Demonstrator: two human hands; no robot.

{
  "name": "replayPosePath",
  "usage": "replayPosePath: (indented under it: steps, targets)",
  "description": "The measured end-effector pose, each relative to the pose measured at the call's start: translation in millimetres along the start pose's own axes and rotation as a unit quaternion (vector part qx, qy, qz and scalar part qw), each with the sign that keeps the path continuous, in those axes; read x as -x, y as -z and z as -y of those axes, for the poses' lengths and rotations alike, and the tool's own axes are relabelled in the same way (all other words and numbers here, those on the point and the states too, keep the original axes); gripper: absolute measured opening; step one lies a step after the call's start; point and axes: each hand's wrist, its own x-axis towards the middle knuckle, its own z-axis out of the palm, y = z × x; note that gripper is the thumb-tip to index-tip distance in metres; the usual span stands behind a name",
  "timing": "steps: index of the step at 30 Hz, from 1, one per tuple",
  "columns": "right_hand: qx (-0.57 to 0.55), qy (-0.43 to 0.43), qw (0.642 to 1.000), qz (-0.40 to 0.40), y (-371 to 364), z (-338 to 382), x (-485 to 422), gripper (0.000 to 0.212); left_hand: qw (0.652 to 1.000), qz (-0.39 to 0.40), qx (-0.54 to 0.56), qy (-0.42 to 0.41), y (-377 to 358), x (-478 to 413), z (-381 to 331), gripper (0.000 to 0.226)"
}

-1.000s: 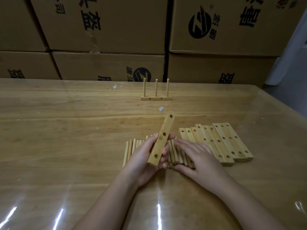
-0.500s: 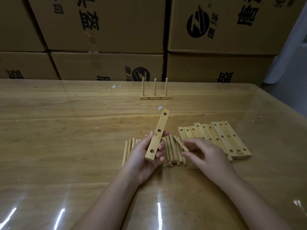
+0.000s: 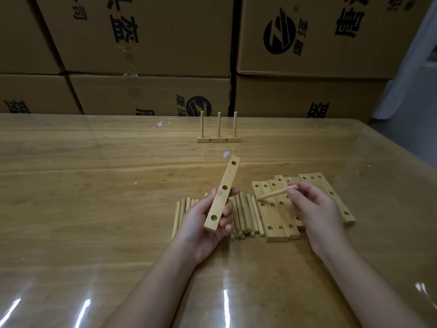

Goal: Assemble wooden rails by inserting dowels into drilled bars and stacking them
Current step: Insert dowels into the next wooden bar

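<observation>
Item: drilled bar (image 3: 221, 200), three holes, tilted; my left hand (image 3: 201, 233) is gripping its near half above the bench (image 3: 94, 185).
Item: dowel (image 3: 276, 192); my right hand (image 3: 314, 209) is pinching its right end, tip pointing left toward the bar but not touching it.
Risks: I am holding the dowel slanted, so it may catch on a hole's rim. Under this light pinch it may slip into the loose dowels (image 3: 244, 214). Pressing may twist the bar loose.

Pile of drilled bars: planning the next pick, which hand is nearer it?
Right. The right hand, pinching a dowel, is over the pile; the left hand, holding a bar, is left of it, over loose dowels.
</observation>
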Motion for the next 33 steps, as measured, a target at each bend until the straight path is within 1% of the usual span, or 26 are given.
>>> replayPosePath:
  steps: [3, 6, 8, 12, 15, 16, 18, 22, 25, 28, 30, 33]
  targets:
    - [-0.05, -0.002, 0.999, 0.005, 0.2, 1.0, 0.0, 0.011, 1.0, -0.002, -0.012, -0.001, 1.4, -0.7, 0.8, 0.044]
    - [-0.119, 0.007, 0.992, 0.032, 0.9, 2.4, -0.8, 0.022, 1.0, 0.003, -0.021, 0.001, 2.2, -0.7, 1.6, 0.044]
    - [-0.128, 0.009, 0.991, 0.044, 0.3, 3.6, 0.0, 0.024, 1.0, 0.006, -0.025, 0.003, 2.5, -0.5, 2.2, 0.044]
    - [-0.07, 0.02, 0.995, 0.065, -0.3, 1.7, 0.6, 0.017, 0.999, 0.012, -0.034, 0.004, 2.2, -0.7, 2.9, 0.044]
    - [-0.038, 0.01, 0.996, 0.078, -1.7, -1.6, -0.3, 0.03, 0.999, 0.019, -0.038, 0.009, 2.4, -1.1, 3.5, 0.045]
    - [-0.026, 0.013, 0.996, 0.082, -2.6, -2.1, -0.2, 0.031, 0.999, 0.022, -0.037, 0.01, 2.8, -1.1, 3.8, 0.045]
    - [-0.002, 0.035, 0.995, 0.094, -4.1, -0.7, 2.1, 0.027, 0.999, 0.031, -0.03, 0.013, 3.5, -1.2, 4.6, 0.045]
    - [0.107, 0.119, 0.981, 0.112, -4.5, 0.0, 5.3, 0.027, 0.998, 0.055, -0.014, 0.025, 4.9, 0.4, 4.9, 0.045]
    - [0.153, 0.12, 0.975, 0.108, -4.6, -6.2, 4.6, 0.025, 0.997, 0.055, -0.044, 0.026, 3.9, 1.7, 5.1, 0.044]
    - [0.168, 0.136, 0.968, 0.124, -7.5, -5.4, 7.7, 0.026, 0.995, 0.046, -0.091, 0.01, 1.1, 2.1, 6.6, 0.047]
    - [0.151, 0.154, 0.969, 0.124, -9.4, -3.4, 9.9, 0.027, 0.993, 0.044, -0.11, 0.01, 0.0, 2.0, 7.5, 0.05]
    - [0.125, 0.155, 0.974, 0.107, -9.2, -2.7, 11.1, 0.018, 0.991, 0.053, -0.125, 0.012, -0.5, 2.7, 7.4, 0.048]
